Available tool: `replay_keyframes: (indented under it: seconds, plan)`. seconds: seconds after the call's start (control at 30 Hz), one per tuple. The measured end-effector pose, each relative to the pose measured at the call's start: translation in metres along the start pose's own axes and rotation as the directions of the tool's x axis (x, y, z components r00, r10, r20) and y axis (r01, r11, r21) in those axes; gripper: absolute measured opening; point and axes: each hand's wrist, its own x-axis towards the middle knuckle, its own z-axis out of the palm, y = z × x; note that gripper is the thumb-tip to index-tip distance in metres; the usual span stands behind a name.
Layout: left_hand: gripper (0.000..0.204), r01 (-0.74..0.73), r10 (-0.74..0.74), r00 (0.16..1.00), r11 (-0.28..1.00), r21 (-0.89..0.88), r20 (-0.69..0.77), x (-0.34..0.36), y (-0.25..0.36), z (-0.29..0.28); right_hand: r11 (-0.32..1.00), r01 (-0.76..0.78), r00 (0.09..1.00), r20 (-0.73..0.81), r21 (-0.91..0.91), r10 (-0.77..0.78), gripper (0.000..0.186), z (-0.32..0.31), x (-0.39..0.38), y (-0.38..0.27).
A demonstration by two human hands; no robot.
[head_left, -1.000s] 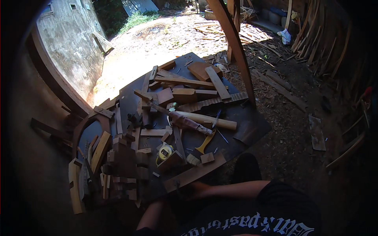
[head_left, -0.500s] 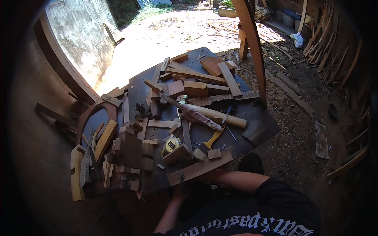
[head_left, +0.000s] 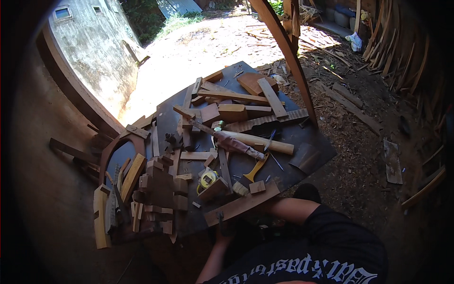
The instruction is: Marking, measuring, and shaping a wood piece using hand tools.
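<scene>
My left hand [head_left: 224, 230] sits in deep shadow at the front edge of the dark worktable [head_left: 312, 142], just below a long flat plank [head_left: 241, 206] that lies along that edge. My right forearm comes in from the right, and my right hand [head_left: 259, 221] is also in shadow under the plank's right part. Neither hand's fingers can be made out. A small dark upright piece [head_left: 220, 216] stands at the edge above my left hand. Behind the plank lie a yellow tape measure [head_left: 207, 179] and a yellow-handled hammer [head_left: 256, 166].
Scattered boards, blocks and a round wooden handle [head_left: 260, 142] cover the table. A heap of wood offcuts [head_left: 156, 194] is piled at its left. A curved wooden post [head_left: 283, 47] rises at the back right. Dirt ground with scrap strips lies to the right, sunlit ground behind.
My view has tipped down and closer to the table. Both forearms have drawn in toward the table's front edge, the left one now showing more from below.
</scene>
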Motion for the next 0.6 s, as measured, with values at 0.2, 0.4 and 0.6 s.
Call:
replay_keyframes:
  seconds: [0.2, 0.4, 0.6]
  plan:
    - [0.043, -0.226, 0.257, 0.964, 0.925, 0.305, -0.065, -0.002, -0.011, 0.005, 0.998, 0.035, 0.999, -0.038, -0.054, -0.037, 0.045, -0.001, -0.089, 0.039]
    - [0.051, -0.225, 0.231, 0.973, 0.939, 0.259, 0.007, -0.008, -0.054, -0.005, 0.995, 0.059, 0.996, -0.056, -0.08, -0.064, 0.044, 0.023, -0.045, 0.013]
    - [0.051, -0.162, 0.146, 0.986, 0.666, 0.728, 0.085, -0.005, -0.056, -0.025, 0.99, 0.073, 0.994, -0.072, -0.116, -0.082, 0.044, 0.05, -0.03, -0.008]
